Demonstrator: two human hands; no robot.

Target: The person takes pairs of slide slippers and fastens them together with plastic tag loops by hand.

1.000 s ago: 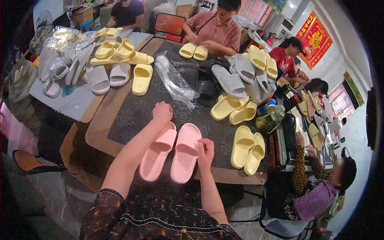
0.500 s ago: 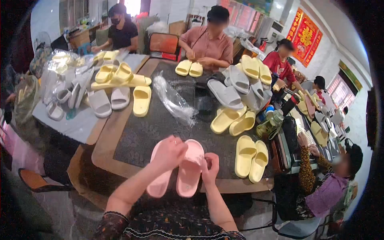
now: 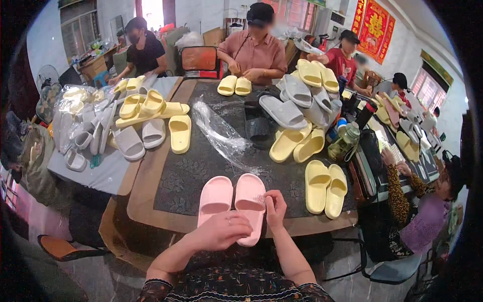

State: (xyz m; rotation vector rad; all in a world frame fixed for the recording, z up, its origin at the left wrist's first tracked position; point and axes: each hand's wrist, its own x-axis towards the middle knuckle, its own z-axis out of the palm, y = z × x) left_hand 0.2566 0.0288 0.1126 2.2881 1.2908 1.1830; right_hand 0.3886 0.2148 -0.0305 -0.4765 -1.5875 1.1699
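Note:
A pair of pink slide slippers lies side by side at the table's near edge, toes facing away from me. My left hand (image 3: 226,231) reaches across the heel ends of the left slipper (image 3: 216,194) and the right slipper (image 3: 250,204), back of the hand up, its fingers loosely bent and apart from any grip. At the outer edge of the right slipper's strap is my right hand (image 3: 275,209), thumb and fingertips drawn together. Whatever its fingertips may pinch is too small to make out.
Yellow slippers (image 3: 326,189) stand to the right, beyond them a heap of grey slippers (image 3: 284,111) and a bottle (image 3: 344,143). Clear plastic bags (image 3: 221,133) lie mid-table. More slippers (image 3: 130,144) fill the left. Co-workers sit around, one (image 3: 257,50) straight across.
My left hand has moved from the slippers' straps down to their heel ends. My right hand stays by the right strap. The view has shifted slightly.

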